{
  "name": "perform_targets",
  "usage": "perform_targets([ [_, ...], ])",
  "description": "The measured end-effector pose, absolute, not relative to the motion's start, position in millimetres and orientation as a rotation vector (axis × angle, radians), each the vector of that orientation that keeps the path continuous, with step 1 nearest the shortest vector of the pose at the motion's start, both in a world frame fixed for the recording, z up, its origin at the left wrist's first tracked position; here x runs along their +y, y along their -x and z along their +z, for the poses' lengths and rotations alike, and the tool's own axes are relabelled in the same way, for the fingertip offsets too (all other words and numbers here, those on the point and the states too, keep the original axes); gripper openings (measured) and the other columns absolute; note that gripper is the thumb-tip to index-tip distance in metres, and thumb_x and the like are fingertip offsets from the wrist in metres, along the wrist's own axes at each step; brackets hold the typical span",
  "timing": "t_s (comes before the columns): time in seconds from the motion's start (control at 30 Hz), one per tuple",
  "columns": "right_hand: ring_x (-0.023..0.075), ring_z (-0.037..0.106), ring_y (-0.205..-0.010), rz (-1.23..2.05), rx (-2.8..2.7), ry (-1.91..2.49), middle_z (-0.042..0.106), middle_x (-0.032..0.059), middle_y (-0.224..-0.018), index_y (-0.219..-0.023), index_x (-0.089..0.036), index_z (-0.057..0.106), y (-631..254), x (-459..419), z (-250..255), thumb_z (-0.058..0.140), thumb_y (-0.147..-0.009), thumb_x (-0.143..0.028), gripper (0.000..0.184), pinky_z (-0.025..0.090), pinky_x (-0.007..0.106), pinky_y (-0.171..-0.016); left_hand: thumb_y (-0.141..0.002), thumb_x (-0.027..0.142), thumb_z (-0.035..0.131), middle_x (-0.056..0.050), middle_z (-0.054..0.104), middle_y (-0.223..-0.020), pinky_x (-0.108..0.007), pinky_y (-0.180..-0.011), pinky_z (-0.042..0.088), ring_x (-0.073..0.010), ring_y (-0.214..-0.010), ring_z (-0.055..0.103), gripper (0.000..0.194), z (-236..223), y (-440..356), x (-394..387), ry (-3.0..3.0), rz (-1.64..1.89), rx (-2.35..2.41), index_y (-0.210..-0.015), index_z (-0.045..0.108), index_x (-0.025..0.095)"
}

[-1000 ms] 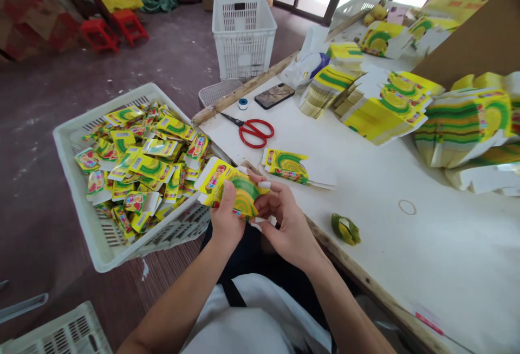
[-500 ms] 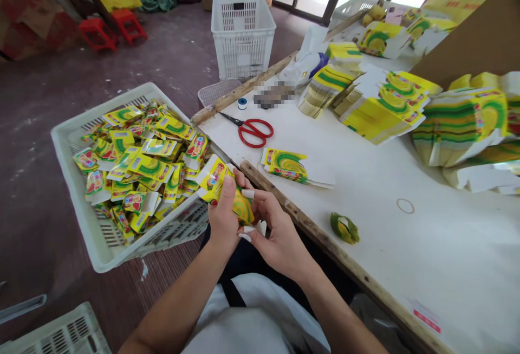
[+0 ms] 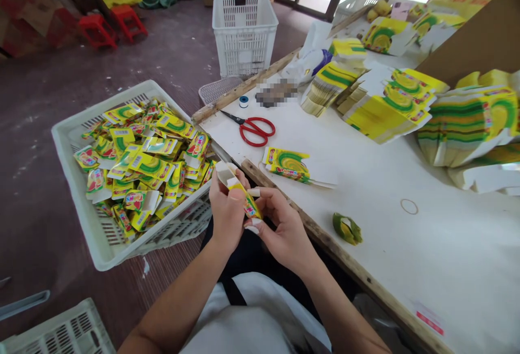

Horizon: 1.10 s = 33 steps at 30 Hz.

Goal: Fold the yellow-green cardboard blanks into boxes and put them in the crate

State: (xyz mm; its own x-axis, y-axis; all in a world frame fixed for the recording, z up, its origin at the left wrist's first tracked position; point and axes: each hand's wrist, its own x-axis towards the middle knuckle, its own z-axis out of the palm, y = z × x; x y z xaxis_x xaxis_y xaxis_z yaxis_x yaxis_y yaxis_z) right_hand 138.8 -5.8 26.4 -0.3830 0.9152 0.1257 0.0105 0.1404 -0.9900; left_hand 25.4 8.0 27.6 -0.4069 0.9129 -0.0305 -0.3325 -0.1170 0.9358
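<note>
Between my hands, over my lap, is a small yellow-green printed carton (image 3: 248, 202), its white flaps standing up at the upper end. My left hand (image 3: 227, 216) is wrapped round the carton's left side. At its lower right end, my right hand (image 3: 280, 224) pinches the carton between thumb and fingers. Left of them, a white plastic crate (image 3: 97, 251) holds many similar cartons (image 3: 150, 165). On the white table (image 3: 377, 278) lies a small stack of flat cartons (image 3: 287, 163), right of my hands.
Red-handled scissors (image 3: 258, 130) and a small blue-and-white spool (image 3: 244, 102) lie near the table's corner. A peeled green fruit skin (image 3: 347, 229) and a rubber band (image 3: 409, 206) sit further right. Bundled flat cartons (image 3: 385, 110) line the back. Another white crate (image 3: 244, 29) stands beyond.
The carton has turned in my hands: its broad printed face showed before, and now a narrow side and the raised white flaps show. Both hands stay on it.
</note>
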Motion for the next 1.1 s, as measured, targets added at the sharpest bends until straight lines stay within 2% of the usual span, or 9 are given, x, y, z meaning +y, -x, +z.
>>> perform_targets([
  [0.1,0.0153,0.059,-0.072,1.248,-1.597,0.999,0.064,0.0003,-0.084,-0.111,-0.024,0.054,-141,-1,25,0.060,-0.085,-0.020,0.027,0.049,0.029,-0.067,-0.062,0.073,0.075,0.001,0.057,-0.081,-0.028,-0.064,0.050,-0.0153,-0.068,0.056,0.062,24,-22,6,-0.868,1.696,1.153,-0.095,0.053,0.024],
  [0.17,0.0164,0.061,-0.075,1.129,-1.590,1.081,0.064,0.0002,-0.085,-0.107,-0.024,0.055,-146,4,23,0.058,-0.083,-0.017,0.026,0.049,0.030,-0.070,-0.059,0.074,0.076,-0.004,0.062,-0.098,-0.031,-0.079,0.053,-0.0215,-0.090,0.064,0.072,25,-22,6,-0.974,1.724,1.138,-0.108,0.054,0.025],
  [0.23,0.0167,0.061,-0.074,1.057,-1.546,1.157,0.064,-0.0003,-0.084,-0.104,-0.024,0.055,-150,9,21,0.057,-0.082,-0.017,0.024,0.049,0.030,-0.069,-0.064,0.064,0.080,-0.009,0.059,-0.124,-0.036,-0.100,0.048,-0.0272,-0.120,0.058,0.076,28,-23,6,-1.069,1.723,1.166,-0.122,0.050,0.027],
  [0.3,0.0158,0.059,-0.069,1.073,-1.498,1.190,0.061,-0.0013,-0.079,-0.102,-0.025,0.055,-154,12,20,0.055,-0.085,-0.019,0.018,0.047,0.029,-0.063,-0.069,0.053,0.082,-0.011,0.051,-0.139,-0.039,-0.111,0.041,-0.0283,-0.135,0.048,0.076,30,-25,6,-1.086,1.678,1.177,-0.131,0.044,0.029],
  [0.47,0.0118,0.050,-0.058,1.279,-1.417,1.063,0.054,-0.0033,-0.072,-0.100,-0.024,0.056,-154,11,27,0.053,-0.092,-0.031,0.011,0.041,0.024,-0.053,-0.069,0.051,0.083,-0.009,0.067,-0.119,-0.041,-0.099,0.052,-0.0271,-0.113,0.064,0.062,22,-23,7,-0.855,1.454,0.987,-0.119,0.058,0.024],
  [0.67,0.0132,0.056,-0.066,1.469,-1.352,0.908,0.059,-0.0036,-0.074,-0.108,-0.024,0.055,-150,7,32,0.073,-0.079,-0.035,0.036,0.048,0.024,-0.059,-0.052,0.034,0.093,0.002,0.070,-0.076,-0.026,-0.067,0.056,-0.0146,-0.069,0.067,0.041,21,-18,10,-0.818,1.587,1.074,-0.081,0.068,0.019],
  [0.87,0.0183,0.067,-0.073,1.204,-1.466,1.141,0.074,0.0004,-0.082,-0.092,-0.022,0.069,-161,13,19,0.058,-0.086,-0.025,0.012,0.053,0.030,-0.066,-0.072,0.040,0.081,-0.001,0.074,-0.076,-0.033,-0.073,0.060,-0.0189,-0.071,0.070,0.024,17,-11,6,-0.856,1.495,1.183,-0.078,0.073,0.018],
  [0.97,0.0204,0.070,-0.075,0.891,-1.582,1.221,0.077,0.0010,-0.085,-0.092,-0.024,0.073,-174,17,17,0.054,-0.086,-0.017,0.021,0.055,0.032,-0.066,-0.080,0.047,0.074,-0.006,0.075,-0.101,-0.040,-0.089,0.058,-0.0247,-0.097,0.071,0.035,20,1,1,-1.090,1.482,1.297,-0.103,0.072,0.020],
  [1.1,0.0207,0.067,-0.080,0.396,-1.921,1.146,0.077,0.0029,-0.087,-0.098,-0.024,0.075,-187,18,29,0.051,-0.087,-0.007,0.031,0.054,0.034,-0.071,-0.065,0.055,0.084,-0.014,0.049,-0.148,-0.049,-0.116,0.036,-0.0333,-0.141,0.042,0.090,44,17,-2,-1.695,1.463,1.505,-0.140,0.046,0.023],
])
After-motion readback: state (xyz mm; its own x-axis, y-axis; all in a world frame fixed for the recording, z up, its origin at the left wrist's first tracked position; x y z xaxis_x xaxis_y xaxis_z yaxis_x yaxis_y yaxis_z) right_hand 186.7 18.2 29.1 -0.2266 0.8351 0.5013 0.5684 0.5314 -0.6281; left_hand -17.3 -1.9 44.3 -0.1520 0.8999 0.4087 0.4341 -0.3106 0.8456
